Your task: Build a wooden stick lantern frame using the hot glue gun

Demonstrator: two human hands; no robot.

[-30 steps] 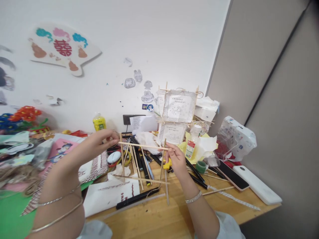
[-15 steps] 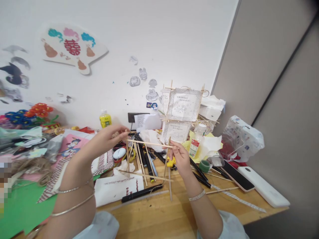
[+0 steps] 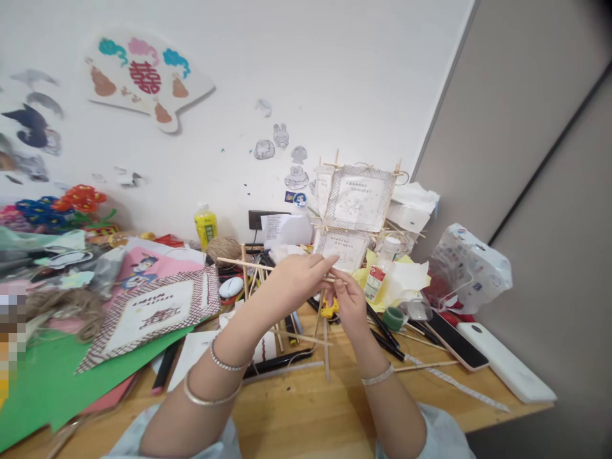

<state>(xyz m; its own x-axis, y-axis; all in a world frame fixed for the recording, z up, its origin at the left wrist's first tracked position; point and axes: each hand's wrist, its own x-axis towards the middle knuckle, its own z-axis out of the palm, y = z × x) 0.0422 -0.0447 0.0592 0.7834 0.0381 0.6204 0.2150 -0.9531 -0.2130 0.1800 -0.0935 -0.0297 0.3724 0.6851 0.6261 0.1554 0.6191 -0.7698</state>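
- Stick [image 3: 258, 266], one, pale, thin: raised above the worktop [image 3: 296, 414], its long axis running sideways across my view and dipping slightly to the right.
- Right hand [image 3: 351, 303], nearer the stick's right end: thumb and fingers closed in a pinch on that end, as far as I can see.
- Left hand [image 3: 296, 275], back toward me: fingers long and close together, reaching across to the right hand's fingertips and covering the stick's middle. I cannot tell whether it grips anything.
- Stick's left end: out in the open, well apart from the right hand, beyond the left wrist.
- Left upright stick [image 3: 245, 284]: standing across the long stick near its left end. I cannot make out any fastening there.
- Right upright stick [image 3: 318, 319]: leaning, just below the fingertips. Its top is hidden from me.
- Lower stick [image 3: 301, 337]: sideways, roughly in line with the raised one, below both hands.
- Small yellow object [image 3: 329, 310]: just beside the right hand, kind unclear to me.
- Black marker [image 3: 277, 364]: nearer me than the lower stick.
- Clear bottle [image 3: 377, 280]: beyond the right hand, to its right.
- Paper-panelled frame [image 3: 357, 194]: upright, behind the hands.
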